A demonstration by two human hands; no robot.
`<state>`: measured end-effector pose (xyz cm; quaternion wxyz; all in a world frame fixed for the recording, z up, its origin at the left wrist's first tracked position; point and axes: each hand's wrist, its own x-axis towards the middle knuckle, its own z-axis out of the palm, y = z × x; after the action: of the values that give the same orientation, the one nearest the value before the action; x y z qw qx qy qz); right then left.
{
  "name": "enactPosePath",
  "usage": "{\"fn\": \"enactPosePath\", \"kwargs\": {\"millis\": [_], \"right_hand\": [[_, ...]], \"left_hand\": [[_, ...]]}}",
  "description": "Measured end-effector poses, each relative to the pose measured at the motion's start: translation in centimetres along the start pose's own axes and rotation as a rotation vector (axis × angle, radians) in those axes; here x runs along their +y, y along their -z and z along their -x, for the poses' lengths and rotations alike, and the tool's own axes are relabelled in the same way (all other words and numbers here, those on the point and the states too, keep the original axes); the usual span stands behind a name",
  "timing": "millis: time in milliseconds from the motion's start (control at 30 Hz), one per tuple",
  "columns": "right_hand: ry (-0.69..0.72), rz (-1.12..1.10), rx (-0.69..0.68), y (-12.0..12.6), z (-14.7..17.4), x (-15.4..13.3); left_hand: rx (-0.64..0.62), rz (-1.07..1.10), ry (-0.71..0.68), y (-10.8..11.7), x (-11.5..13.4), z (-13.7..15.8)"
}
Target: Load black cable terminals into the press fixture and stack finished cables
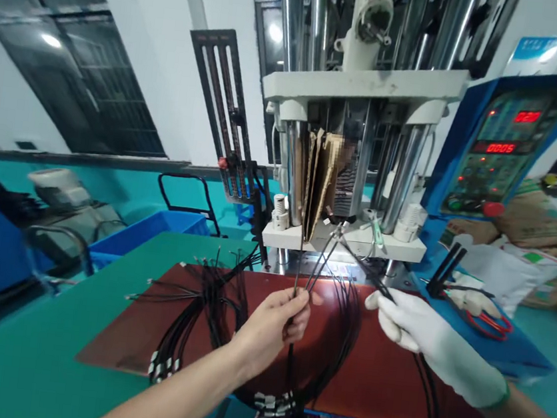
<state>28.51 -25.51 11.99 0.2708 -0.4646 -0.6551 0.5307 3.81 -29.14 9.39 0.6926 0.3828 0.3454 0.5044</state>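
Bare and closed, my left hand (279, 316) pinches thin black cables (321, 261) above the reddish-brown board. My right hand (410, 328), in a white glove, is closed around more black cables (365, 266), whose lengths hang down below it on the right. The upper ends from both hands meet near the front of the press's lower plate (345, 243). A bundle of black cables (214, 289) with bare ends lies to the left of my left hand. Another looped bundle (349, 338) rests between my hands, with white-tagged connectors (273, 404) at the near edge.
A press with a white upper plate (368, 85) and steel columns stands ahead, cardboard sheets (318, 187) inside it. At right are a control panel (504, 151) with red digits and red-handled scissors (489, 325). A blue bin (150, 231) stands at left.
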Motion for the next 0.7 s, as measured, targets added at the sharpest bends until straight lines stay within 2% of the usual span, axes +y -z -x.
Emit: {"fn": "enactPosePath", "kwargs": {"millis": [67,133,233,333,400,533,700], "right_hand": [[0.053,-0.071,0.102,0.5,0.5,-0.1],[0.065,-0.093,0.139,0.0,0.7,-0.4],[0.08,0.086,0.15,-2.2,0.5,-0.1],[0.035,0.244,0.187,-4.4,0.6,2.1],[-0.031,0.144,0.171,-5.4,1.0,3.7],[-0.076,-0.158,-0.007,-6.5,2.3,4.7],[-0.106,-0.206,-0.017,-6.4,3.9,4.1]], "left_hand": [[0.018,0.144,-0.027,-0.8,-0.7,-0.1],[0.026,0.323,-0.062,-2.4,-1.3,-0.3],[0.015,0.524,-0.08,-5.2,-2.5,-0.7],[0.075,0.635,-0.088,-6.7,-3.9,-0.9],[0.115,0.664,-0.085,-6.7,-4.9,-0.9],[0.11,0.601,-0.043,-5.9,-6.2,-1.0],[-0.035,0.516,-0.004,-5.1,-5.2,-1.1]]}}
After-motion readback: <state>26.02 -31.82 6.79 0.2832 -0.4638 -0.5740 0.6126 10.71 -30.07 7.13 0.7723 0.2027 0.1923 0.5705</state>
